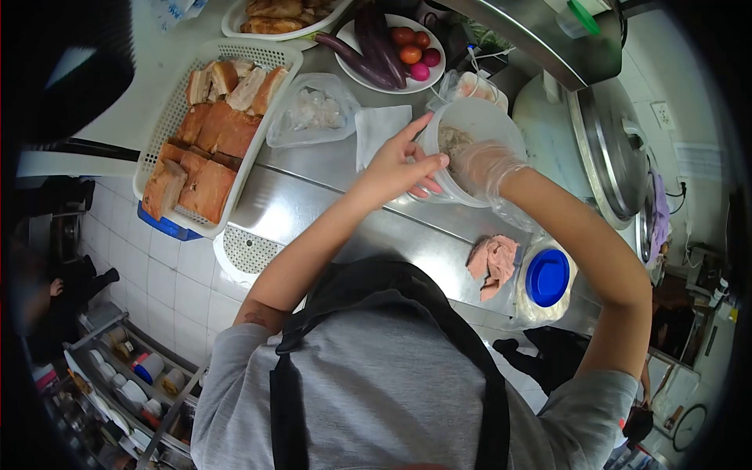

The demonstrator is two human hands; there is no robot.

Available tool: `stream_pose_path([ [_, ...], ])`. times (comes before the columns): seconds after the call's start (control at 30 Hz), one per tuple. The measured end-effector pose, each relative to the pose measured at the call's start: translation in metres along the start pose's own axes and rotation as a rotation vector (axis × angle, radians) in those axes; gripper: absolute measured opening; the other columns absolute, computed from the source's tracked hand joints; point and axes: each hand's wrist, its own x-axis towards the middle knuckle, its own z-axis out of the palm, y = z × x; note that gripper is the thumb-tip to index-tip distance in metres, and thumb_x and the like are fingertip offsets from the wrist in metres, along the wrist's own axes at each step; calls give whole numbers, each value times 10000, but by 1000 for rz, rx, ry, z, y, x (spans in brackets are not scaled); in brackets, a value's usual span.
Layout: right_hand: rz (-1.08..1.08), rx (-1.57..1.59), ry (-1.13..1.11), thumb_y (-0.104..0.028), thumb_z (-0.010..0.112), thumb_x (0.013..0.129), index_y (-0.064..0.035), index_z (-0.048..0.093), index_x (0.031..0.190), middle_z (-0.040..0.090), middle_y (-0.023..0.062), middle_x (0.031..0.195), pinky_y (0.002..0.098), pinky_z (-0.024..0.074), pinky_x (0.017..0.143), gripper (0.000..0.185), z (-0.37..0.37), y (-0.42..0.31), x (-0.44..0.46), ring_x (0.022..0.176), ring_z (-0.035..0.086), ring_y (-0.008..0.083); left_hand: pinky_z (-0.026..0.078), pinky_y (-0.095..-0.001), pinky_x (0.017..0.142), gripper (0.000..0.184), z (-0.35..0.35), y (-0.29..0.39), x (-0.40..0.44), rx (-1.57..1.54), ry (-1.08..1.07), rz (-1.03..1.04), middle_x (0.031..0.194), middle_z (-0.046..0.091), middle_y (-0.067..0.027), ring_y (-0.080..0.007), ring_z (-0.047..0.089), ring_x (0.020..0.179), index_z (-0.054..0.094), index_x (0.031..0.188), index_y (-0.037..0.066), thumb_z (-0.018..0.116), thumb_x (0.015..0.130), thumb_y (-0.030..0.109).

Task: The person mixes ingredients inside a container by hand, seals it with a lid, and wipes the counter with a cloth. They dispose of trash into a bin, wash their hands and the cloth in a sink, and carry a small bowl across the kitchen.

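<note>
Plastic tub point(501, 129) at counter point(317, 200)

Near side: pink cloth point(495, 262). Beyond it, left hand point(398, 166) on the tub's rim, fingers spread; gloved right hand point(486, 164) inside — its grip cannot be determined. Farther back: plate point(354, 76) bearing eggplants point(354, 57) and tomatoes point(403, 36).

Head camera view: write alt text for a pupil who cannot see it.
A plastic-gloved right hand reaches into a tub, the bare left hand at its rim; nearby are a basket of meat slabs and a plate with eggplants.
</note>
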Motion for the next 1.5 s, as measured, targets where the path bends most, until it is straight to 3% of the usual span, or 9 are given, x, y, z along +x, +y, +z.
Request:
stream_pose_path([
  [0.13,5,-78,23,-213,556,845,-63,629,1084,645,145,1056,377,494,843,291,-9,-12,-4,972,632,292,563,-280,554,805,4,-6,1,-50,11,30,762,567,-33,-193,689,689,180,1508,141,664,870,226],
  [0.33,-205,-158,-154,-176,597,815,-68,701,995,685,143,990,413,510,821,234,-29,-12,-1,936,660,305,577,-294,572,775,5,-9,0,-79,11,35,755,555,-30,-203,691,675,180,1508,148,642,887,191],
  [0.43,-304,-230,-104,-162,605,807,-72,728,960,701,143,952,430,516,809,216,-12,3,15,915,673,313,583,-303,590,775,6,-7,-1,-107,9,32,763,551,-32,-208,690,673,181,1507,145,643,887,183],
  [0.53,-178,-201,-110,-186,587,838,-94,729,986,699,127,1002,406,519,819,225,-8,18,22,944,670,293,585,-304,604,780,5,-9,-1,-138,3,34,775,547,-36,-212,689,671,180,1507,140,648,886,186],
  [0.93,22,129,99,-337,356,978,-54,439,1318,526,127,1284,346,425,942,450,1,-3,-1,1115,540,233,574,-287,596,800,8,-16,-1,-179,34,65,762,532,-36,-213,687,663,174,1505,102,664,882,214],
  [1.07,70,-90,300,-318,384,959,-52,411,1340,507,157,1302,361,415,965,466,16,-12,5,1143,532,265,572,-286,593,797,7,-16,-1,-178,21,70,752,527,-31,-213,689,666,172,1505,98,661,888,221],
  [1.3,-24,-47,36,-236,507,892,-57,588,1181,608,161,1162,382,463,900,349,8,7,32,1072,588,289,571,-288,595,787,8,-14,-3,-169,26,54,759,528,-29,-214,690,677,179,1505,107,658,891,225],
  [1.43,-88,-61,-183,-224,570,860,-82,603,1167,638,123,1112,372,492,843,340,3,22,32,1011,614,271,568,-294,585,810,6,-15,-2,-173,10,43,780,540,-41,-213,685,681,158,1505,94,664,887,224],
  [1.5,-285,-75,56,-287,522,900,-80,594,1161,639,108,1097,366,488,831,340,8,32,21,985,609,253,567,-300,577,840,6,-18,0,-186,19,38,790,547,-52,-213,681,680,125,1504,71,670,882,218],
])
